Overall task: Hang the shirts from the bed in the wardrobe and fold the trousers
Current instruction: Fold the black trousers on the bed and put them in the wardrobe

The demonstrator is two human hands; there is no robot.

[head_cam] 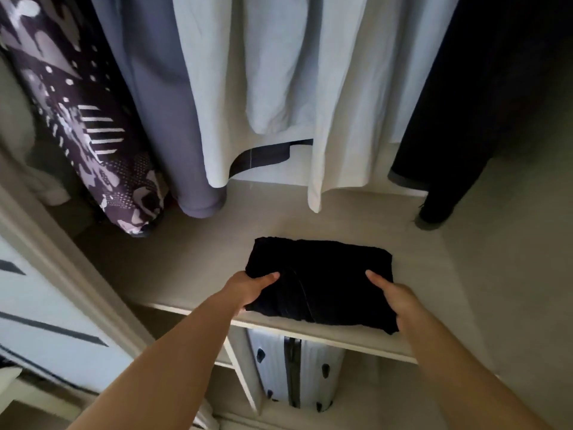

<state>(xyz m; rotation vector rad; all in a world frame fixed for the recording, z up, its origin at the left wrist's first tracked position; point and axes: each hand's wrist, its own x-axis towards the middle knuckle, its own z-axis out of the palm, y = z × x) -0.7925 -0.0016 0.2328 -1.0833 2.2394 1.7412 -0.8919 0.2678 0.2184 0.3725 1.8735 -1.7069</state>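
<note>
Pale boards line the inside of the wardrobe point(511, 249), and a wide shelf point(192, 268) runs across it at the level of the hands. The folded trousers point(322, 283), a black bundle, lie on this shelf close to its front edge, with their near right corner reaching over the edge.

Both hands hold the bundle. The left hand point(248, 290) grips the near left corner, thumb laid on top of the cloth and fingers tucked out of sight beneath it. The right hand point(393, 293) grips the near right side in the same way, thumb on top. The two hands are well apart, with the width of the trousers between them.

Beyond and above the hands hang several garments. A dark patterned garment point(93, 144) hangs far to the left, a grey-violet garment point(173, 119) just beside it, pale blue shirts point(279, 72) straight ahead, and a very dark garment point(465, 103) to the right. Their hems hang clear of the trousers.

Below the hands, under the shelf, a white suitcase point(273, 367) with a dark zip stands in a compartment.
</note>
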